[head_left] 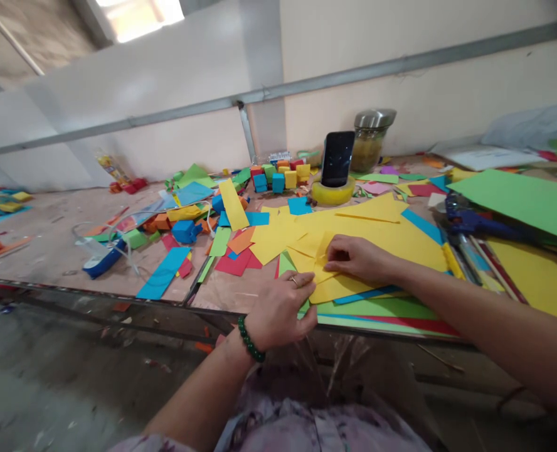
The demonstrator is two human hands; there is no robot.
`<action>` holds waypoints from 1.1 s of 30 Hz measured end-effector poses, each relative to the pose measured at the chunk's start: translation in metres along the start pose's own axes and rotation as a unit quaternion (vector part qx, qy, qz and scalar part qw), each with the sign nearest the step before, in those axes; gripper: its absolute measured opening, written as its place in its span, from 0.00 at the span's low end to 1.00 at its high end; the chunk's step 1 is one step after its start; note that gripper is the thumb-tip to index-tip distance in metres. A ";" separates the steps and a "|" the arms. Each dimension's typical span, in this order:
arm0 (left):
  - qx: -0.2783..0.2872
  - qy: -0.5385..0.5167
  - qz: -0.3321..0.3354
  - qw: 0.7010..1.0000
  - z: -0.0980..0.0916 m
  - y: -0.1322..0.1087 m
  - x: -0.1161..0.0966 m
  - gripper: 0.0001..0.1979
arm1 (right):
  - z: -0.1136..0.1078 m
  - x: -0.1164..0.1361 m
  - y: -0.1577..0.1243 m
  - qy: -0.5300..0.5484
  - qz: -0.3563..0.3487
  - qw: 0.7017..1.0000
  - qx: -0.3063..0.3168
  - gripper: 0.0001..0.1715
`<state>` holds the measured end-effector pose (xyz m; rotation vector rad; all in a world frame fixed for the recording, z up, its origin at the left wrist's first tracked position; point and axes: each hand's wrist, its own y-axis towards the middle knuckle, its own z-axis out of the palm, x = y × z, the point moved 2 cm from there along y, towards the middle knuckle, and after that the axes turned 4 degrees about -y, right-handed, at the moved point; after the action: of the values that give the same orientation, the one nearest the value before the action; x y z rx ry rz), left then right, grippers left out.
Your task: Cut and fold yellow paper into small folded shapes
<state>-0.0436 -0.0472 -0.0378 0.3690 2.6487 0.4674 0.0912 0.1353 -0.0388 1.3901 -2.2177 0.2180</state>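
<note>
My left hand (pixel 282 309), with a ring and a green bead bracelet, is at the table's front edge. Its fingers close on the left edge of a small yellow paper piece (pixel 324 290), thumb low beside the edge. From the right, my right hand (pixel 360 258) reaches in with curled fingers, pinching the upper part of the same piece. Its fingertips are partly hidden, and folds in the paper are hard to make out. Beneath lie large yellow sheets (pixel 377 229), over green sheets (pixel 382 307) and a blue strip (pixel 366 295).
Paper scraps and folded paper blocks (pixel 278 182) are spread along the table. A phone (pixel 337 158) stands in a yellow tape roll (pixel 334 191) beside a lidded jar (pixel 371 141). A blue glue gun (pixel 483 223) and pens lie right; a white cable (pixel 130 248) lies left.
</note>
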 end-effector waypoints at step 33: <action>0.026 0.003 -0.005 1.000 0.001 0.001 0.002 0.13 | -0.012 0.006 0.001 -0.050 0.154 0.972 0.173 0.20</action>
<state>-0.0450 -0.0452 -0.0386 0.3706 2.6705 0.3975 0.0923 0.1356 -0.0248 1.2352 -2.5652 0.6856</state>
